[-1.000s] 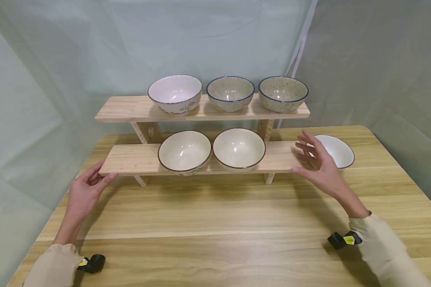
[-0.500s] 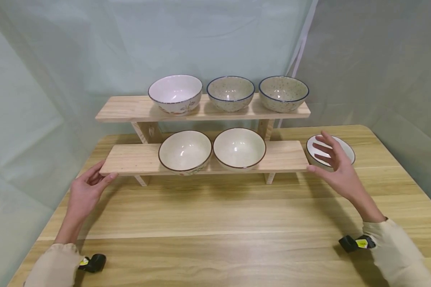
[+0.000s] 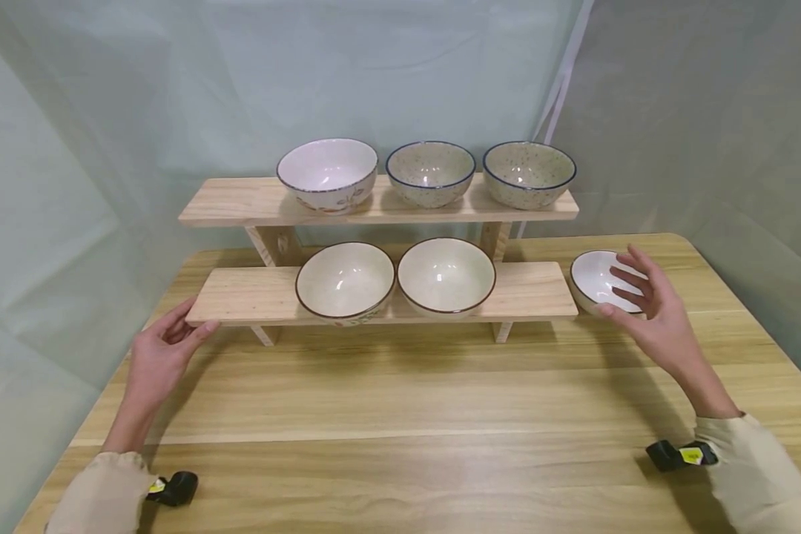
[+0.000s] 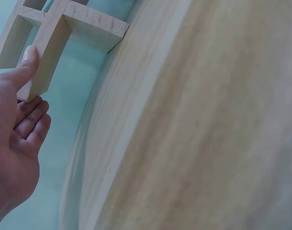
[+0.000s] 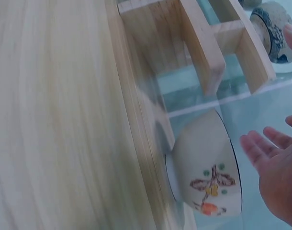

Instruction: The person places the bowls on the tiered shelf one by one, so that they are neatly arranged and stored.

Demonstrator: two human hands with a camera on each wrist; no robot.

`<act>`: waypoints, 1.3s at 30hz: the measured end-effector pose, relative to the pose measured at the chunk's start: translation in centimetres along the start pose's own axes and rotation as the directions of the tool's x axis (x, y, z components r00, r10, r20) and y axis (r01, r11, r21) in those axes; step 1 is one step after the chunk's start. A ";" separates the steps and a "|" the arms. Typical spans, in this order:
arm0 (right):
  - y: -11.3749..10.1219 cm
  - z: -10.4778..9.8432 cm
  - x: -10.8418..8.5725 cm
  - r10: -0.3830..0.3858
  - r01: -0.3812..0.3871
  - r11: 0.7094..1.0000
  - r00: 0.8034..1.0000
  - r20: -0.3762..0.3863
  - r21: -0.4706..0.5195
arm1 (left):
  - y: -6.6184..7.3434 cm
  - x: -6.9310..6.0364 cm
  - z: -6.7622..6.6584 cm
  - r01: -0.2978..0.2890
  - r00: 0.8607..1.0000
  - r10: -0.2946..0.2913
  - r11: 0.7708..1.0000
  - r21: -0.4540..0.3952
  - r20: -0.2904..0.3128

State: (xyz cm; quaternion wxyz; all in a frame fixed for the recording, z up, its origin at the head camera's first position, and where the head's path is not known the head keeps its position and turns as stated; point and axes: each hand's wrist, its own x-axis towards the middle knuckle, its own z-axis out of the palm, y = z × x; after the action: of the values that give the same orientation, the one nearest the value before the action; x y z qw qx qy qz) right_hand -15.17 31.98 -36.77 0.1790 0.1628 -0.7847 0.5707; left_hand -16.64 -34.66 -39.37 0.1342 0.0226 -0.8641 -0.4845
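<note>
At the left end of the lower board of a two-tier wooden shelf (image 3: pixel 247 293), my left hand (image 3: pixel 156 363) holds the board's corner. In the left wrist view the thumb lies along the board end (image 4: pixel 52 62) and the fingers bend under its tip. My right hand (image 3: pixel 664 319) hovers by a white bowl (image 3: pixel 590 278) with a dark rim, standing on the table right of the shelf. Its fingers are spread and loosely bent, with nothing between them. The right wrist view shows this bowl's painted flower side (image 5: pixel 203 163), apart from the hand (image 5: pixel 282 177).
Two cream bowls with brown rims, a left one (image 3: pixel 345 280) and a right one (image 3: pixel 446 276), sit on the lower tier. The upper tier bears a white flowered bowl (image 3: pixel 327 174) and two speckled blue-rimmed bowls (image 3: pixel 430 174). Pale sheeting (image 3: pixel 407 67) hangs behind the wooden table (image 3: pixel 400 437).
My right hand has moved right, from the lower board's right end to over the white bowl. My left hand stays at the board's left end. The bowls have not moved.
</note>
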 end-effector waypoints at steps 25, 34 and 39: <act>2.4 -2.9 -0.7 0.096 -0.136 0.962 0.980 -0.175 -0.235 | -0.3 0.2 -0.1 0.035 0.999 -0.035 0.999 0.018 0.013; 3.3 -3.3 -0.9 0.084 -0.146 0.958 0.966 -0.244 -0.247 | -0.4 0.2 -0.1 0.025 1.000 -0.025 1.000 0.006 0.016; 3.5 -3.6 -1.0 0.120 -0.188 0.942 0.963 -0.242 -0.279 | -0.2 0.1 -0.1 0.021 1.000 -0.021 1.000 -0.009 0.010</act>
State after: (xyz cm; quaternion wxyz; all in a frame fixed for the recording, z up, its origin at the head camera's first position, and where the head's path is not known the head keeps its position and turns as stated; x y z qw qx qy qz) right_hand -15.58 36.46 -39.13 0.2423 0.0070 -0.8476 0.4721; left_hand -16.69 -34.88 -39.50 0.1250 0.0288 -0.8623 -0.4899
